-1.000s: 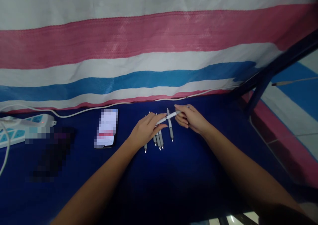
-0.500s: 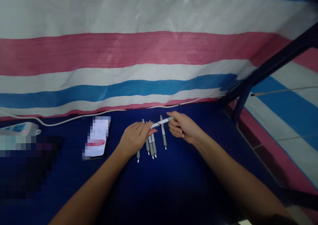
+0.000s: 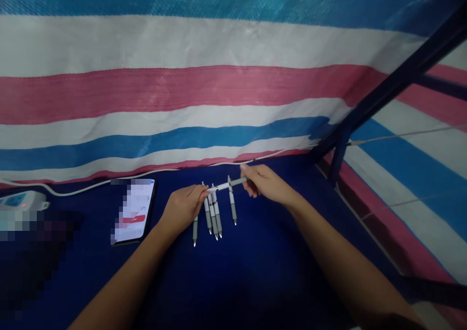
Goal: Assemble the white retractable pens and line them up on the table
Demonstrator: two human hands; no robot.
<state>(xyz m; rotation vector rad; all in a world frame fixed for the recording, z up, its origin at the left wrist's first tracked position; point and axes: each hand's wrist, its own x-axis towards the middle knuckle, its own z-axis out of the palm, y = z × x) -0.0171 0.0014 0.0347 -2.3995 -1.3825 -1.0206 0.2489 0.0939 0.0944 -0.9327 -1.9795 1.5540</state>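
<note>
Between my two hands a white and grey pen [image 3: 226, 185] is held nearly level, above the dark blue surface. The fingers of my left hand [image 3: 184, 204] pinch its white end. My right hand [image 3: 264, 182] grips the grey end, its thumb laid along the top. Beneath the held pen lie several similar pens [image 3: 215, 218], side by side with their tips toward me. One more pen [image 3: 232, 206] rests apart on the right. Another pen [image 3: 195, 233] is partly covered by my left hand.
A phone [image 3: 134, 213] with a lit screen lies to the left. At far left sits a white device [image 3: 24, 201] with a red light. A white cable [image 3: 83, 190] runs along the back by the striped sheet [image 3: 182, 87]. A dark metal frame [image 3: 379, 92] stands on the right.
My left fingers have shifted to the pen's very end, and more of its white barrel shows. The view has tilted up and a little right.
</note>
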